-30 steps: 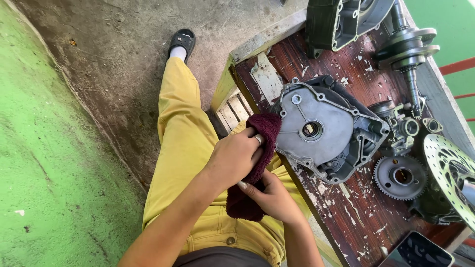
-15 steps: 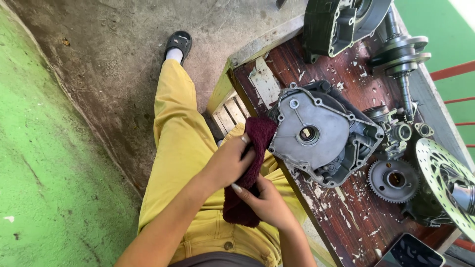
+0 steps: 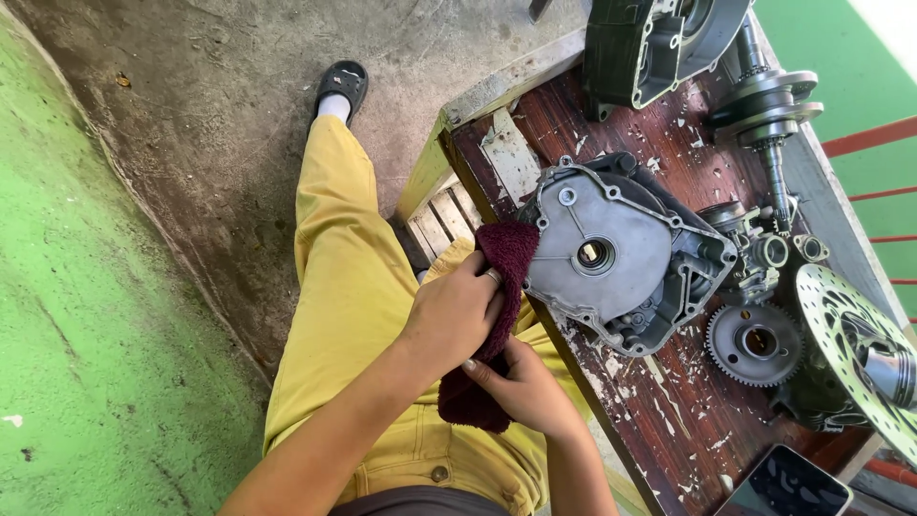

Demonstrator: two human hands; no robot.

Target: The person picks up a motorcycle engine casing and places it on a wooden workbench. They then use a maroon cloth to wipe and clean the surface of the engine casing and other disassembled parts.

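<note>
The fingers (image 3: 482, 287) of the left hand (image 3: 449, 315) are curled tight around a dark red cloth (image 3: 492, 315), with a ring on one of them. The right hand (image 3: 525, 387) sits just under it, and its fingers are closed on the lower part of the same cloth. The cloth hangs between both hands, over the lap in yellow trousers (image 3: 353, 287). Its top end touches the edge of a grey metal engine cover (image 3: 611, 253) on the old wooden table (image 3: 669, 420).

Half a second ago the hands held the cloth the same way, and it still touches the cover. The whole view has slid a little.

A toothed gear (image 3: 755, 342) and a round disc with holes (image 3: 850, 344) lie near the cover. A phone (image 3: 788, 487) lies at the table's near end.
</note>
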